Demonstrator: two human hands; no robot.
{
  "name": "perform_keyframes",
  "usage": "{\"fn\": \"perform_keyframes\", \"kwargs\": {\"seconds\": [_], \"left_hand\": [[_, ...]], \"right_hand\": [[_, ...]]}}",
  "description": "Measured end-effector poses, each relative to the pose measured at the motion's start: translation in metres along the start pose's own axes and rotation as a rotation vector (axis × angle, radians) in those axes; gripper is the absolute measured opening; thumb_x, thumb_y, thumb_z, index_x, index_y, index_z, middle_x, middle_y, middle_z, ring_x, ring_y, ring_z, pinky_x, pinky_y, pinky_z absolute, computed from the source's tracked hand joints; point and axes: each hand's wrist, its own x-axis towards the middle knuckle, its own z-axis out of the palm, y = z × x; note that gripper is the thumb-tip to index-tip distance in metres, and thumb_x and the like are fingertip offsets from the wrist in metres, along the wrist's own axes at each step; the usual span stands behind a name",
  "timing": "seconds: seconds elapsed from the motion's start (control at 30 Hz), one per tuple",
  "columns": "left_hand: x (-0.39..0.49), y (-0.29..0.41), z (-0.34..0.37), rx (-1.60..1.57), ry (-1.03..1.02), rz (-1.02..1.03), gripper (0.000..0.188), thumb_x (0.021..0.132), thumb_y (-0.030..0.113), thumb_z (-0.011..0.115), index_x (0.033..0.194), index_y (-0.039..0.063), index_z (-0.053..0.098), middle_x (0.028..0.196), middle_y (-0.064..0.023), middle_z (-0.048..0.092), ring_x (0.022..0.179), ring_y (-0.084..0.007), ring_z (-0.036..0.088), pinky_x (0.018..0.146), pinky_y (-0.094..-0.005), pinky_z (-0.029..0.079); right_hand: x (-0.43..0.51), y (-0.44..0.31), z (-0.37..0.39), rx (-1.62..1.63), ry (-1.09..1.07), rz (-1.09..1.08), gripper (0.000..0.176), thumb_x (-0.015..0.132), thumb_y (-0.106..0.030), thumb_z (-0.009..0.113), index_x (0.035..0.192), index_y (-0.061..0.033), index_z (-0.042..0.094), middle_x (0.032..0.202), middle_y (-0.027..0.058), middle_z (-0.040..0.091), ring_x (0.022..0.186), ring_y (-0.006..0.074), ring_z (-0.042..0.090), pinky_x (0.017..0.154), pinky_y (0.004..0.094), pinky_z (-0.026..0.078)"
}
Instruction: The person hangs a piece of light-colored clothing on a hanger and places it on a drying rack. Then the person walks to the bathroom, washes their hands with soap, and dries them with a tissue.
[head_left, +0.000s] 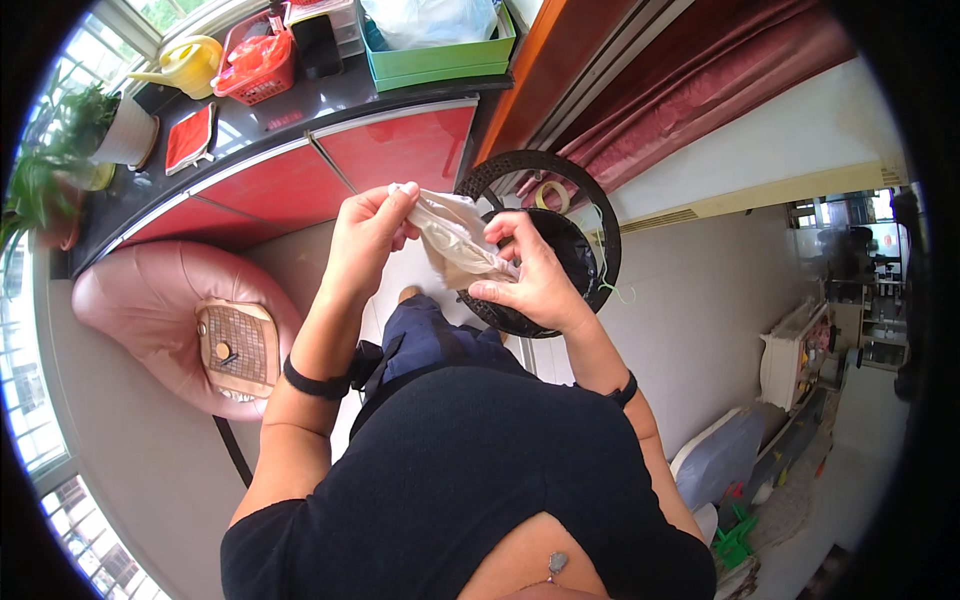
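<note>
A thin white and beige fabric piece (454, 240), folded and crumpled, stretches between my hands in front of my waist. My left hand (367, 236) pinches its upper left corner between thumb and fingers. At the other end, my right hand (536, 277) holds the fabric loosely, with the thumb apart from the curled fingers; part of this grip is hidden. Below my right hand stands a dark round bin (613, 247) with a patterned rim and a black plastic liner (574, 240).
A pink padded seat (165, 322) stands at left with a woven mat (247, 341) on it. Red cabinets (405, 146) carry a black countertop (247, 112) with a red basket (262, 86), yellow watering can (191, 67) and green box (442, 64). A tape roll (553, 196) lies by the bin.
</note>
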Motion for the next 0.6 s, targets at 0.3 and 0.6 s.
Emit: {"fn": "perform_keyframes", "kwargs": {"seconds": [0.3,0.6], "left_hand": [[-0.005,-0.003,-0.006,0.116,-0.298,-0.188,0.037,0.103,0.037,0.052,0.099,0.004,0.070,0.092,-0.0025,0.070,0.080,-0.0095,0.062,0.065,-0.0225,0.048],[-0.022,-0.062,0.017,-0.203,-0.447,-0.293,0.043,0.107,0.041,0.042,0.128,0.007,0.060,0.099,0.0003,0.063,0.086,-0.0099,0.056,0.076,-0.0261,0.048]], "right_hand": [[-0.001,0.001,-0.002,0.978,-0.104,0.235,0.025,0.104,-0.019,0.053,0.122,-0.0014,0.055,0.100,0.0092,0.068,0.083,0.0136,0.066,0.080,0.0294,0.055],[-0.004,-0.004,0.007,0.832,-0.228,0.295,0.041,0.097,-0.009,0.064,0.133,-0.0008,0.045,0.107,0.0161,0.068,0.089,0.0201,0.069,0.082,0.0317,0.056]]}}
